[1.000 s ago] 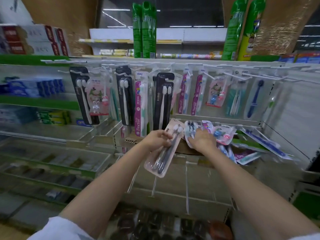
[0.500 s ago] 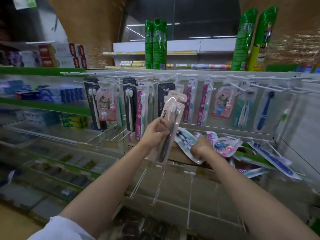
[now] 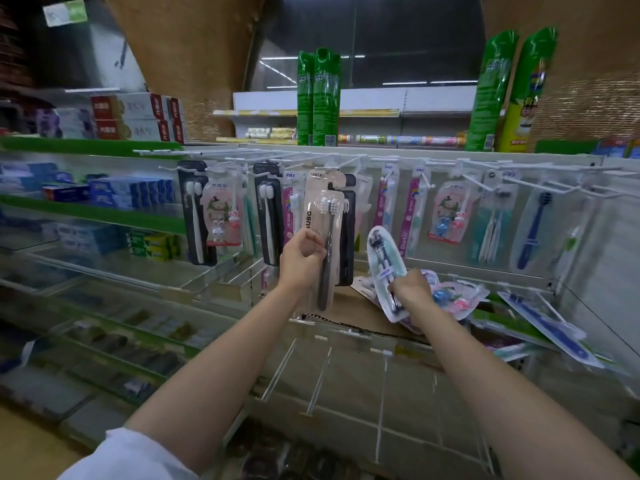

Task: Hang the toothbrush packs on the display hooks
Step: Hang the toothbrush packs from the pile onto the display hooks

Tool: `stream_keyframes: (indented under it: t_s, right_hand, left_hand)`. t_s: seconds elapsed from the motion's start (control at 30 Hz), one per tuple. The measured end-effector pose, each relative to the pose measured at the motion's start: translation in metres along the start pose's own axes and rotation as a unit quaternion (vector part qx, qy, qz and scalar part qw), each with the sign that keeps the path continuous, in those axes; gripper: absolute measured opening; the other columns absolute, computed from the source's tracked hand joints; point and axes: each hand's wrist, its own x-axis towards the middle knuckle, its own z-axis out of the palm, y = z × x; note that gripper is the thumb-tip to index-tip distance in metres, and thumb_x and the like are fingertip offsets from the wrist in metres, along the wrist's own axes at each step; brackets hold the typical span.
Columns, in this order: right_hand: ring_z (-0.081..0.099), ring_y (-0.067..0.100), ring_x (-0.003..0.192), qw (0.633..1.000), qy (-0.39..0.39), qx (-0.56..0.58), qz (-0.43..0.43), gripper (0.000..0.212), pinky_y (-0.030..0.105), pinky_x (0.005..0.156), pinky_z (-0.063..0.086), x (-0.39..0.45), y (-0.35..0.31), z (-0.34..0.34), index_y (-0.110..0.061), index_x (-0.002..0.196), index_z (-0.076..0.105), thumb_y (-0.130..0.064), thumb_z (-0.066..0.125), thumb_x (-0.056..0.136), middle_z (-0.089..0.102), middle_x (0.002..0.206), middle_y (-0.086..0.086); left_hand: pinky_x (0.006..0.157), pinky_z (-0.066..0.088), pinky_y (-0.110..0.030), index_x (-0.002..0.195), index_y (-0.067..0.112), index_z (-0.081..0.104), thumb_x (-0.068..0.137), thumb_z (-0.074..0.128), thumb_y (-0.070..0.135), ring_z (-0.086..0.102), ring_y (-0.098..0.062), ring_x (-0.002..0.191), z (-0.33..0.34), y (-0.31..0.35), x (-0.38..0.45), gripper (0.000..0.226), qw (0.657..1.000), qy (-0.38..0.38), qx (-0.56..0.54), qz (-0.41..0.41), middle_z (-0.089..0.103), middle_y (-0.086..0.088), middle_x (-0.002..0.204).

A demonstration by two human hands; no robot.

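The left hand [image 3: 300, 258] is holding the pale pink toothbrush pack with two dark brushes [image 3: 323, 237] upright, fingers and thumb curled round its lower left edge, and its top card is standing just at the white wire display hooks [image 3: 332, 164], in front of the black packs already hanging there. To do this step well, I think the hand should be keeping the pack straight and steering the hang hole in the top card onto the hook tip, then sliding it back before letting go. The right hand [image 3: 412, 289] is pinching a clear oval pack with dark brushes [image 3: 382, 261] above the loose pile on the brown cardboard [image 3: 353, 310], ready for the next turn.
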Motion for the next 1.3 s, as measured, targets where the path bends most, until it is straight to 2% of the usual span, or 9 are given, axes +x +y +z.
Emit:
stream_keyframes:
  t_s: [0.2, 0.33, 0.47, 0.57, 0.67, 0.8, 0.97, 1.1, 1.3]
  right_hand:
    - [0.055, 0.031, 0.113, 0.997, 0.025, 0.072, -0.025, 0.037, 0.03, 0.078, 0.04, 0.001, -0.01, -0.009, -0.005, 0.122, 0.047, -0.01, 0.061, 0.088, 0.058, 0.123, 0.013]
    - [0.054, 0.032, 0.112, 0.996, 0.028, 0.081, -0.034, 0.038, 0.034, 0.082, 0.042, 0.0, -0.018, -0.011, -0.005, 0.121, 0.045, -0.009, 0.063, 0.088, 0.057, 0.123, 0.015]
    - [0.054, 0.031, 0.109, 0.996, 0.032, 0.077, -0.035, 0.036, 0.032, 0.078, 0.04, -0.001, -0.02, -0.01, -0.006, 0.12, 0.046, -0.008, 0.062, 0.087, 0.058, 0.12, 0.015]
    - [0.054, 0.03, 0.111, 0.995, 0.036, 0.088, -0.031, 0.037, 0.033, 0.081, 0.041, -0.001, -0.019, -0.009, -0.005, 0.12, 0.045, -0.007, 0.063, 0.087, 0.057, 0.122, 0.014]
    - [0.054, 0.03, 0.11, 0.995, 0.037, 0.095, -0.022, 0.036, 0.034, 0.081, 0.042, -0.001, -0.019, -0.009, -0.005, 0.12, 0.045, -0.006, 0.06, 0.088, 0.057, 0.122, 0.014]
    - [0.052, 0.028, 0.108, 0.993, 0.036, 0.108, -0.013, 0.035, 0.032, 0.076, 0.038, 0.0, -0.018, -0.007, -0.005, 0.123, 0.042, -0.002, 0.054, 0.091, 0.054, 0.123, 0.015]
    - [0.049, 0.031, 0.117, 0.99, 0.032, 0.136, 0.01, 0.04, 0.034, 0.084, 0.038, 0.0, -0.019, -0.003, -0.003, 0.125, 0.041, -0.001, 0.056, 0.088, 0.052, 0.126, 0.016]
    - [0.05, 0.031, 0.114, 0.987, 0.031, 0.155, 0.012, 0.041, 0.039, 0.091, 0.042, -0.002, -0.017, 0.001, -0.004, 0.122, 0.042, -0.002, 0.057, 0.085, 0.053, 0.122, 0.016]
    - [0.053, 0.03, 0.112, 0.971, 0.022, 0.236, -0.019, 0.043, 0.045, 0.097, 0.046, -0.006, -0.01, 0.004, -0.004, 0.123, 0.045, 0.005, 0.054, 0.082, 0.057, 0.116, 0.013]
  left_hand:
    - [0.084, 0.053, -0.045, 0.072, 0.026, 0.05, 0.084, 0.051, -0.007, 0.06, -0.017, 0.087, 0.004, -0.006, 0.011, 0.035, 0.998, 0.03, 0.054, -0.017, 0.06, 0.008, 0.08]
    - [0.08, 0.049, -0.034, 0.071, 0.024, 0.051, 0.083, 0.053, -0.008, 0.059, -0.013, 0.082, 0.004, -0.013, 0.009, 0.035, 0.999, 0.029, 0.023, 0.005, 0.06, 0.006, 0.077]
    - [0.075, 0.046, -0.026, 0.071, 0.021, 0.049, 0.084, 0.053, -0.01, 0.057, -0.013, 0.084, 0.004, -0.018, 0.011, 0.033, 1.0, 0.016, -0.004, 0.002, 0.058, 0.005, 0.08]
    - [0.071, 0.045, -0.021, 0.074, 0.016, 0.046, 0.084, 0.049, -0.012, 0.054, -0.011, 0.085, 0.006, -0.018, 0.01, 0.031, 1.0, -0.011, -0.018, -0.003, 0.053, 0.004, 0.083]
    - [0.064, 0.039, -0.017, 0.074, 0.015, 0.042, 0.085, 0.045, -0.013, 0.049, -0.008, 0.076, 0.006, -0.015, 0.008, 0.031, 0.999, -0.028, -0.026, -0.002, 0.047, 0.002, 0.08]
    - [0.071, 0.043, -0.023, 0.073, 0.016, 0.039, 0.086, 0.043, -0.014, 0.047, -0.011, 0.076, 0.001, -0.015, 0.009, 0.032, 0.998, -0.043, -0.038, 0.006, 0.045, 0.0, 0.081]
    - [0.071, 0.042, -0.026, 0.077, 0.015, 0.041, 0.086, 0.046, -0.011, 0.047, -0.013, 0.074, -0.001, -0.022, 0.011, 0.028, 0.999, -0.014, -0.042, 0.009, 0.045, 0.0, 0.078]
    - [0.065, 0.043, -0.018, 0.081, 0.019, 0.046, 0.088, 0.05, -0.006, 0.053, -0.009, 0.075, -0.001, -0.018, 0.018, 0.027, 0.999, 0.0, -0.025, 0.026, 0.053, 0.002, 0.08]
    - [0.073, 0.046, -0.019, 0.081, 0.022, 0.048, 0.087, 0.05, -0.008, 0.058, -0.013, 0.092, 0.001, -0.017, 0.027, 0.03, 0.998, -0.025, 0.038, 0.032, 0.06, -0.003, 0.096]
